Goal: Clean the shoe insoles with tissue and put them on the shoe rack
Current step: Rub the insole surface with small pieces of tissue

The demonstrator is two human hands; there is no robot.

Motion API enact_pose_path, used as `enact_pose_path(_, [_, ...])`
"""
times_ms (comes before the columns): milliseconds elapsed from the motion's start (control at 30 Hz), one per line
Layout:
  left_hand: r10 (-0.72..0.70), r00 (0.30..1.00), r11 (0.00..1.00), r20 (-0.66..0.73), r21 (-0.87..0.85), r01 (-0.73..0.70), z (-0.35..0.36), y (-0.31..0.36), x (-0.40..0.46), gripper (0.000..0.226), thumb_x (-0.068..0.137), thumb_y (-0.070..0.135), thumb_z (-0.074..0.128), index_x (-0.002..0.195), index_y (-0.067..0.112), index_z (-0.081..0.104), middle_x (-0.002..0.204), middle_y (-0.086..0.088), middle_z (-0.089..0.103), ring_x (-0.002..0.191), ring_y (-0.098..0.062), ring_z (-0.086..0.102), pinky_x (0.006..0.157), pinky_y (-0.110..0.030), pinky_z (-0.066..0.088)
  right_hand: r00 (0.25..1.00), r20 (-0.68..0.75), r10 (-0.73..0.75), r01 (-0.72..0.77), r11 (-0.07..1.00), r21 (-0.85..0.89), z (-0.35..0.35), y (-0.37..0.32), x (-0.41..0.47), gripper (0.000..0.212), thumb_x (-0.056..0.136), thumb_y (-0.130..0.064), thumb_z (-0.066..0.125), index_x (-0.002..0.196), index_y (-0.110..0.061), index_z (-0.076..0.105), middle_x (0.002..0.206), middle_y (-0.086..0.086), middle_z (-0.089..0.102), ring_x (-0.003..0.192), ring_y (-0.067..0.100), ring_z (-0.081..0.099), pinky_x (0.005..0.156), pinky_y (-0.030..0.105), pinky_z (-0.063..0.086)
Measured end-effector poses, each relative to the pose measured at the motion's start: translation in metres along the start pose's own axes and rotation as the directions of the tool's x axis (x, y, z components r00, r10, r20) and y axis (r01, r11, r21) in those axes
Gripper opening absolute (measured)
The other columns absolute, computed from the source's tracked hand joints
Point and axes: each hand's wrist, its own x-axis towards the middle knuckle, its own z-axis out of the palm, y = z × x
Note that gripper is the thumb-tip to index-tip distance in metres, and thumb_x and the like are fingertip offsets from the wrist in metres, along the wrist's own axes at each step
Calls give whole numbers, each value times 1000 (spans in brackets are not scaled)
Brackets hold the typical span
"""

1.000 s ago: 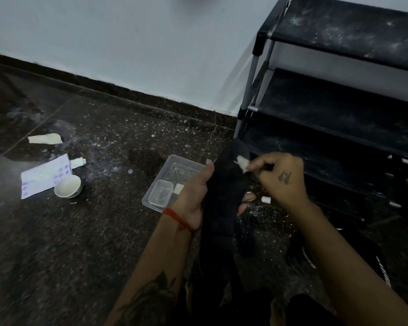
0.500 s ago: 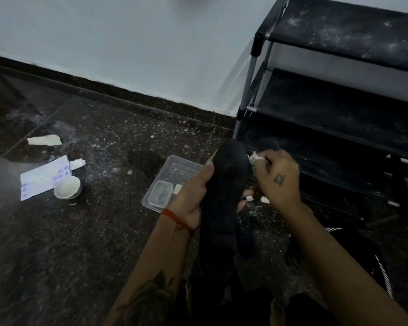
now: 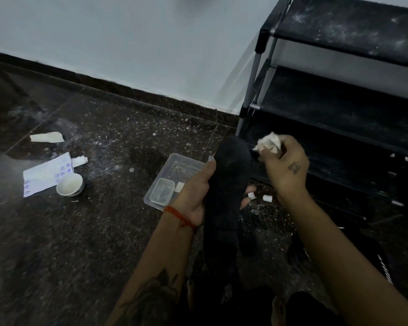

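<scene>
My left hand (image 3: 194, 195) grips a long black insole (image 3: 229, 182) by its middle and holds it upright over the floor, toe end up. A crumpled white tissue (image 3: 267, 142) is pinched in the fingers of my right hand (image 3: 284, 165), just right of the insole's toe and a little clear of it. The black shoe rack (image 3: 339, 109) stands right behind my right hand, its dusty shelves bare. The insole's lower end disappears in the dark near my legs.
A clear plastic container (image 3: 172, 182) lies on the dark speckled floor left of the insole. Farther left sit a small white bowl (image 3: 70, 184), a printed sheet (image 3: 45, 174) and scraps of tissue (image 3: 46, 137). Two small white bits (image 3: 266, 198) lie by the rack's foot.
My right hand has drawn the tissue off the insole's toe and out to the right. The left hand has tilted the insole a little more upright.
</scene>
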Motion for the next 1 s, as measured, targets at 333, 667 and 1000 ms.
enact_pose_path(333, [50, 998, 999, 27, 17, -51, -4, -2, 0, 34, 98, 45, 37, 119, 30, 59, 120, -16, 64, 103, -37, 62, 80, -46, 54, 962, 113, -249, 272, 912, -307, -4, 13, -10, 29, 76, 2, 59, 90, -18, 75, 91, 7, 71, 84, 22, 64, 74, 16, 39])
enact_pose_path(667, [-3, 1000, 1000, -8, -21, 3, -1, -1, 0, 48, 96, 47, 38, 119, 11, 59, 110, -19, 67, 101, -36, 62, 74, -45, 56, 957, 97, 272, -288, 875, 389, -5, -16, -5, 30, 77, -1, 44, 55, -14, 59, 61, 3, 60, 54, 18, 56, 48, 29, 47])
enact_pose_path(1000, [-10, 1000, 1000, -8, -11, 10, 0, 0, 0, 50, 97, 48, 36, 120, 10, 58, 112, -18, 66, 102, -34, 62, 79, -45, 54, 895, 244, 374, -436, 850, 297, -5, -14, -6, 30, 91, -14, 33, 69, -17, 53, 62, 2, 52, 53, 14, 47, 45, 26, 32])
